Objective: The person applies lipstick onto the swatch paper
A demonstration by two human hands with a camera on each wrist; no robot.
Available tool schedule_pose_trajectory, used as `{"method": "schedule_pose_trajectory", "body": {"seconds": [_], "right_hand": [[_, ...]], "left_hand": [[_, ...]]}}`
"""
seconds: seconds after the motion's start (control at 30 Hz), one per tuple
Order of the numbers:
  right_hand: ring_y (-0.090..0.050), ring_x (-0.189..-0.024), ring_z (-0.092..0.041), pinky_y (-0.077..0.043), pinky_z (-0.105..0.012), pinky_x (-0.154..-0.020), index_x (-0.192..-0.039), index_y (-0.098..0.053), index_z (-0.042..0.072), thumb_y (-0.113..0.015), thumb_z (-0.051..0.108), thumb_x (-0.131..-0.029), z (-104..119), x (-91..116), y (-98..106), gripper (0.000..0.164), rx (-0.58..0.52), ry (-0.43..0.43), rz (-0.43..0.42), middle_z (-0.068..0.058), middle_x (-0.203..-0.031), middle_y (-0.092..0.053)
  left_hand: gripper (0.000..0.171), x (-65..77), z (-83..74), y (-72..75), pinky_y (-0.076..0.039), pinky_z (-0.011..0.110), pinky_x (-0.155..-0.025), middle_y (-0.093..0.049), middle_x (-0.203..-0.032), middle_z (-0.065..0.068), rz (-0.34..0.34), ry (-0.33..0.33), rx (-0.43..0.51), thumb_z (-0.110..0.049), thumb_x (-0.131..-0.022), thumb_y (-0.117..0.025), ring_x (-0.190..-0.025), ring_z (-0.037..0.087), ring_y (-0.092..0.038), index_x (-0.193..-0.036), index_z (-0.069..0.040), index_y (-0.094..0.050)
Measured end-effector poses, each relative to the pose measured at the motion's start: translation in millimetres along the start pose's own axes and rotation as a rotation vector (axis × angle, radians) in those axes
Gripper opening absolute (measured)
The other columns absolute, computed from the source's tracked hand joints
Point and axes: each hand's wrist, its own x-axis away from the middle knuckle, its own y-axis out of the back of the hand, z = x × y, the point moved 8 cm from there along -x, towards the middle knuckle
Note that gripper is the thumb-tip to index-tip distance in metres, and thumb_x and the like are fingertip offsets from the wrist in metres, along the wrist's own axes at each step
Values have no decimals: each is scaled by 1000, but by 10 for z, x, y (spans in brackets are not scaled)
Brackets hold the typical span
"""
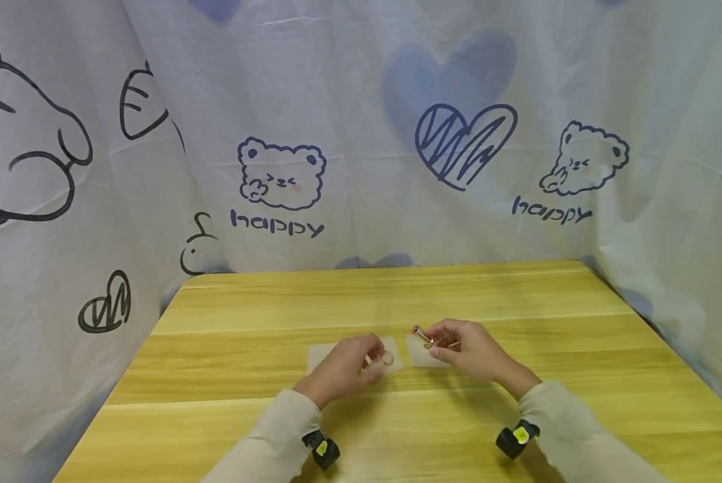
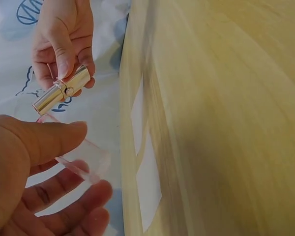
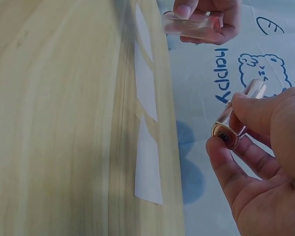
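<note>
My right hand (image 1: 470, 350) holds a gold lipstick tube (image 3: 228, 115) between thumb and fingers; its labelled base faces the right wrist camera. In the head view the lipstick's reddish end (image 1: 417, 331) points up and to the left. My left hand (image 1: 347, 365) pinches a clear, pink-tinted cap (image 2: 91, 158) between thumb and fingers. The cap's outline (image 1: 387, 358) shows faintly in the head view. Both hands are above the table, facing each other, with a gap between cap and lipstick.
White paper pieces lie in a row on the wooden table (image 1: 397, 429), under the hands: one on the left (image 1: 319, 353) and one on the right (image 1: 422, 357). Light curtains (image 1: 361, 121) with drawn bears and hearts hang behind and beside the table.
</note>
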Motion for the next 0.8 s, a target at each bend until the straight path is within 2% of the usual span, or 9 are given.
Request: {"method": "schedule_pose_trajectory", "body": {"seconds": [0.2, 0.27, 0.43, 0.53, 0.7, 0.8], "right_hand": [[-63, -86, -16, -54, -27, -72, -112, -66, 5, -69, 13, -91, -45, 1, -33, 22, -8, -17, 5, 1, -94, -67], [-63, -86, -15, -54, -27, -73, -112, -66, 5, -69, 13, -91, -45, 0, -29, 22, -6, -21, 10, 1, -93, -67], [-63, -85, -16, -54, -28, -74, -111, -66, 4, -69, 11, -91, -13, -12, 7, 21, -3, -19, 6, 1, -91, -66], [-63, -86, -16, -54, -28, -74, -111, -67, 3, -69, 10, -91, -5, -14, 12, 21, -6, -17, 4, 1, -92, -66], [-63, -85, -17, -54, -29, -74, -110, -67, 3, -69, 10, -91, 2, -6, 11, 21, -8, -10, 0, 0, -92, -66], [-63, -85, -17, -55, -29, -73, -110, -67, 3, -70, 10, -90, 1, 3, 7, 21, -5, -5, -4, 0, -92, -67]], "left_hand": [[9, 11, 1, -51, -50, 28, -72, -61, -88, 0, 36, 3, -11, -10, -89, -70, -84, 18, -60, -91, -9, -61], [11, 9, -11, -63, -51, 26, -71, -61, -86, 0, 44, -15, -31, -10, -88, -72, -82, 16, -60, -90, -8, -61], [10, -22, -37, -93, -50, 25, -69, -63, -87, 1, 60, -39, -59, -11, -88, -72, -78, 12, -59, -92, -7, -64], [15, -54, -56, -134, -49, 25, -72, -64, -92, 2, 79, -28, -86, -16, -88, -73, -81, 12, -58, -98, -7, -67], [28, -139, -88, -246, -49, 28, -85, -65, -103, 4, 92, -38, -187, -21, -88, -74, -95, 15, -60, -111, -6, -68], [31, -191, -90, -324, -49, 27, -86, -65, -104, 3, 96, -36, -246, -21, -87, -75, -96, 15, -60, -113, -7, -68]]}}
